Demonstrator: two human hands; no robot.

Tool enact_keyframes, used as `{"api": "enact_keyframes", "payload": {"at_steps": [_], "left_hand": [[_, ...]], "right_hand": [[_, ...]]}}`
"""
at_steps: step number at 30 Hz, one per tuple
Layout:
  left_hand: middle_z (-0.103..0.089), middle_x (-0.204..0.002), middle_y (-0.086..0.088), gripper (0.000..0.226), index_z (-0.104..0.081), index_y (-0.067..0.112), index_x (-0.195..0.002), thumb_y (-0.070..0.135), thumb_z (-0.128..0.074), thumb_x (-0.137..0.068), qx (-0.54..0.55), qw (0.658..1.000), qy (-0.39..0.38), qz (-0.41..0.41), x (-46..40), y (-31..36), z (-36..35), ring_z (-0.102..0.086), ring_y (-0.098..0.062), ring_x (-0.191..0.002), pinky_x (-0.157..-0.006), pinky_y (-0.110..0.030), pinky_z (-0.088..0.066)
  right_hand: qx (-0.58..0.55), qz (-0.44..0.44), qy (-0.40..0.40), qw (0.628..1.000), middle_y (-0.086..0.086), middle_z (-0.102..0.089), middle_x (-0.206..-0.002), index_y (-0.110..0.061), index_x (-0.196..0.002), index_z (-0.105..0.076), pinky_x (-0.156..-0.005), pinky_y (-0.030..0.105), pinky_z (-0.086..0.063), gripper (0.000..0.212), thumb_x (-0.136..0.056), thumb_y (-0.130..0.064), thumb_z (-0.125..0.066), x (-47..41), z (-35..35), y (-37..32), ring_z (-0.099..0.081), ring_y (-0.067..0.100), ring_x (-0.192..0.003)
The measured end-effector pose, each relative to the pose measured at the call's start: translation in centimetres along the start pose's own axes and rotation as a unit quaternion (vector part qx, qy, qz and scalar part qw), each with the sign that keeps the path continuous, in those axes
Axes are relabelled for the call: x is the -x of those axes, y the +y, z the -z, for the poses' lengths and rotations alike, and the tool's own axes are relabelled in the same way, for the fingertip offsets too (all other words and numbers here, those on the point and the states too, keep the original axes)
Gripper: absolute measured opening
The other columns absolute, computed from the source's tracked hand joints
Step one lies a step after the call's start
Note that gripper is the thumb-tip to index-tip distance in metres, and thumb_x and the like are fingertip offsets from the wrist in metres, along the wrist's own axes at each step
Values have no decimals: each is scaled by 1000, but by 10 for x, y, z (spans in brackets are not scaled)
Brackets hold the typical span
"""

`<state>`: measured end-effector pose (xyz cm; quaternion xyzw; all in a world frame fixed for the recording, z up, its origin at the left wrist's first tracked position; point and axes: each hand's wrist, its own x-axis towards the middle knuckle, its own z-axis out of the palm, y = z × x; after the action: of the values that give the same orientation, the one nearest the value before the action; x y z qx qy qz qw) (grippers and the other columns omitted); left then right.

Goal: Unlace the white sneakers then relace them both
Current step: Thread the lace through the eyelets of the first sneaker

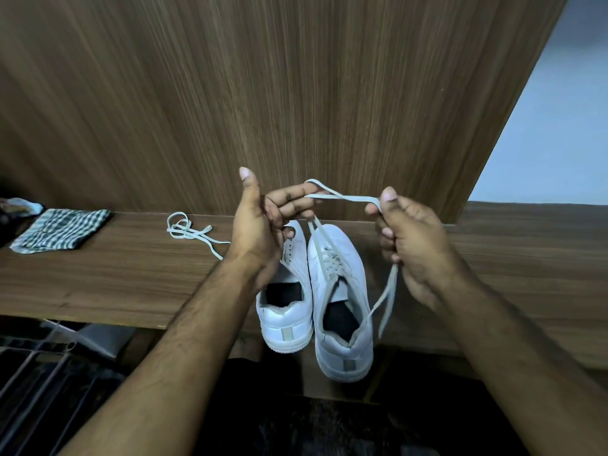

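Both forearms are reaching out over the right sneaker (340,291), which is sitting beside the left sneaker (286,311) at the tabletop (98,278) edge. Left hand (260,232) fingers are hooking its lace (342,196), right hand (411,238) is pinching it. Looks like unlacing; next, pulling it through the eyelets. Spare lace (190,230) is lying near a checked cloth (61,230).

Lighting: dim and soft where you work; brightest patch is the pale wall (539,133) upper right. Shadows: deep black below the shelf edge (98,319). Optics: wide-angle bending at your frame edges; slight overall softness.
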<state>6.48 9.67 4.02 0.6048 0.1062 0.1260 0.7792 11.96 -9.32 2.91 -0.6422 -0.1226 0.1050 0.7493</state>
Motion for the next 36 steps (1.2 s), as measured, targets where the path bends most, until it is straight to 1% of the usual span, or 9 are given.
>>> {"api": "enact_keyframes", "payload": {"at_steps": [6, 8, 11, 16, 19, 22, 26, 31, 36], "left_hand": [[-76, -80, -17, 104, -81, 4, -85, 76, -6, -95, 40, 997, -70, -17, 8, 5, -1, -48, -18, -55, -47, -26, -18], [-75, -81, -20, 106, -80, 5, -84, 76, -3, -94, 23, 995, -93, -26, 12, 5, -2, -45, -18, -56, -51, -30, -14], [-75, -83, -22, 109, -79, 5, -83, 74, 4, -94, 5, 992, -122, -39, 13, 4, -2, -48, -21, -63, -55, -29, -20], [-73, -83, -22, 110, -74, -4, -90, 74, 3, -93, 36, 983, -175, -39, 14, 3, -6, -66, -33, -80, -74, -34, -55], [-65, -79, -20, 107, -73, -1, -85, 75, 1, -95, 29, 987, -145, -56, 9, 2, -2, -62, -31, -79, -81, -40, -51], [-63, -79, -17, 103, -73, 2, -83, 70, 4, -97, -2, 992, -95, -82, 3, 3, 4, -61, -23, -79, -77, -33, -43], [-70, -97, -16, 94, -69, -1, -105, 68, -6, -100, -44, 993, -89, -65, 5, -1, 1, -67, -20, -90, -81, -29, -48], [-66, -130, -22, 85, -57, -11, -131, 58, -16, -102, -8, 988, -136, -73, 16, 2, -13, -70, -24, -108, -81, -25, -56], [-61, -136, -28, 95, -57, -14, -129, 62, -7, -101, 59, 975, -205, -66, 18, 3, -15, -57, -38, -131, -101, -36, -52]], "right_hand": [[254, 107, -31, 961, -8, -58, -66, -13, -87, -70, -65, 26, -42, 32, -100, -40, -59, -10, 18, 8, -50, 6, -63], [287, 102, -100, 947, -10, -71, -80, -26, -114, -71, -81, 32, -54, 25, -98, -42, -62, -11, 21, 12, -65, 6, -76], [275, 50, -237, 931, 6, -72, -89, -29, -148, -47, -99, 44, -54, 59, -94, -44, -63, -8, 20, 19, -71, 16, -88], [209, 6, -350, 913, -1, -59, -74, -16, -107, -66, -73, 43, -46, 10, -101, -22, -59, 0, -4, 30, -54, 19, -72], [224, 19, -322, 920, -2, -58, -69, -20, -83, -65, -68, 38, -41, 24, -103, -29, -55, -2, -5, 26, -50, 19, -67], [244, 46, -265, 932, 16, -66, -83, -12, -96, -68, -74, 38, -47, 35, -105, -41, -49, -5, 4, 23, -57, 18, -76], [218, 118, -187, 951, 6, -69, -85, -17, -98, -68, -76, 45, -50, 33, -103, -46, -52, -8, 8, 19, -61, 20, -75], [228, 126, -196, 945, 0, -71, -84, -31, -136, -54, -87, 58, -54, 38, -100, -46, -55, -9, 10, 19, -65, 15, -75], [226, 10, -276, 934, 0, -70, -74, -23, -143, -42, -66, 30, -53, 71, -84, -44, -76, 2, 5, 14, -66, 12, -66]]}}
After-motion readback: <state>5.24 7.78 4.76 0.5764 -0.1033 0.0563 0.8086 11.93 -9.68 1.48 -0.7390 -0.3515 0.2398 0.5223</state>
